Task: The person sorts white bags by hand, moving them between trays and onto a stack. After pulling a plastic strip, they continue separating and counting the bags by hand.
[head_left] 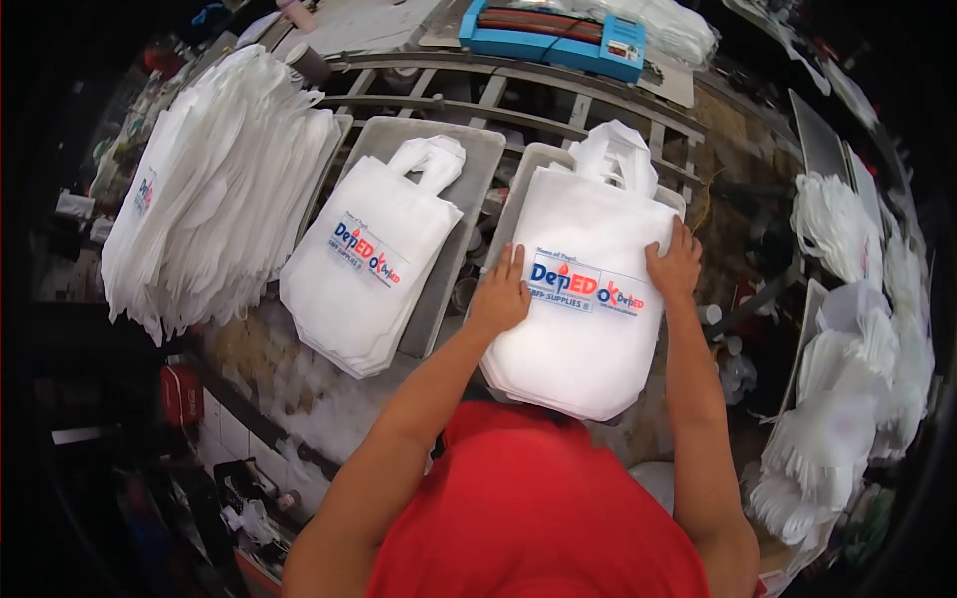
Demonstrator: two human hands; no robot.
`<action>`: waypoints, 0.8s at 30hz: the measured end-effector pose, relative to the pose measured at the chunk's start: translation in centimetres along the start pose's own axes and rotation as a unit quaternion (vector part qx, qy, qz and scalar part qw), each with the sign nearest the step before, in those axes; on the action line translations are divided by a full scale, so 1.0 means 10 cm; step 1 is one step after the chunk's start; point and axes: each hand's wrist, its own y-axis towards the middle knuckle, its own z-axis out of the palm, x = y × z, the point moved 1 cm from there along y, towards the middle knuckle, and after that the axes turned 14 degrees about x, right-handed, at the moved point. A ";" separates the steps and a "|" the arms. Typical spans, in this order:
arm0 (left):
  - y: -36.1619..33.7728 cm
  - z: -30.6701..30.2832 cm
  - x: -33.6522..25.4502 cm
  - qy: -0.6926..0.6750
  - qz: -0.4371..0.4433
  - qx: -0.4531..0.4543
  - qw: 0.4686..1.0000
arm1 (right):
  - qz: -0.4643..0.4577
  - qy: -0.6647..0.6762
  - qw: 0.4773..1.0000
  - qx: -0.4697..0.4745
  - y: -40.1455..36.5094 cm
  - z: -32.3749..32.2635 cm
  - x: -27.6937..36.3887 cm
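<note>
A stack of white printed bags (573, 344) lies on a grey board (533, 164) in front of me, handles pointing away. My left hand (500, 294) rests on the stack's left edge, fingers spread. On the right edge lies my right hand (676, 261), its fingers apart and bent a little over the border. Neither hand is closed on a bag. To the left, a second stack of printed bags (349, 299) sits on another grey board (464, 214), its handles also at the far end.
A large fanned pile of white bags (214, 189) stands at the left. More white bags (827, 419) hang or lie along the right side. Metal rails (488, 95) run behind the boards, with a blue machine (553, 40) beyond. A red object (182, 394) is at lower left.
</note>
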 end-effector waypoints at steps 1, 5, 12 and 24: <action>0.01 -0.01 -0.03 -0.006 -0.027 0.027 0.999 | 0.021 0.054 0.998 0.035 0.02 -0.05 -0.08; 0.11 -0.02 -0.07 -0.045 -0.020 0.054 0.997 | -0.006 0.245 0.961 -0.125 0.07 -0.26 -0.24; -0.06 -0.38 -0.13 -0.254 -0.067 0.057 0.963 | 0.094 0.370 0.924 -0.002 -0.82 -0.25 -0.38; -0.43 -0.27 0.03 -0.260 -0.159 0.126 0.944 | 0.164 0.344 0.913 0.143 -1.62 -0.07 -0.12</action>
